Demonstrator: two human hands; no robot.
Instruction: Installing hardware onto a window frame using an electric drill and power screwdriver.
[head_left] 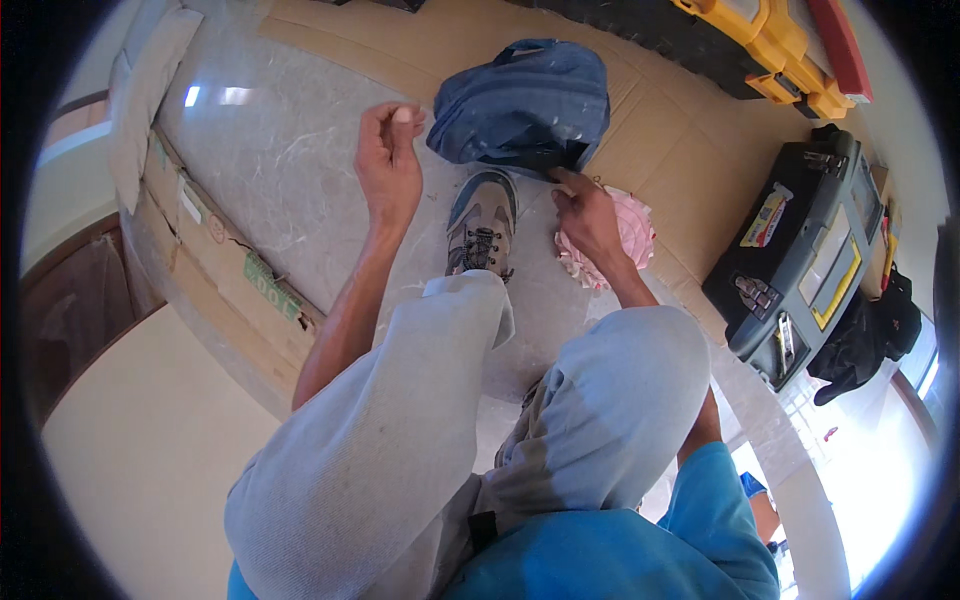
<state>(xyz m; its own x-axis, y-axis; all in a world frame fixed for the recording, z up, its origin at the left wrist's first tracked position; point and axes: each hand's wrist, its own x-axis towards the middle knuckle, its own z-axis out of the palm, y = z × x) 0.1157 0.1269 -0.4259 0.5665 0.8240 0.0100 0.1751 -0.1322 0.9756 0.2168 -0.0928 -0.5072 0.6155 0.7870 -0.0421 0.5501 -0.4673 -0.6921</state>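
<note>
left hand [388, 160]: raised over marble floor [280, 170], fingers curled narrow, pinching nothing visible | right hand [590, 222]: fingertips gripping edge of blue bag [525, 100], above pink cloth [625, 240] | near: grey shoe [482, 220], grey toolbox [800, 260]

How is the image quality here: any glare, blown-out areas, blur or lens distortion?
Head view: strong fisheye bend with a black rim; window glare spots on the marble floor; the lower right corner is blown out white; left hand, right hand and blue bag are sharp.

bare floor left [280, 190], blue bag ahead [525, 100]
</note>
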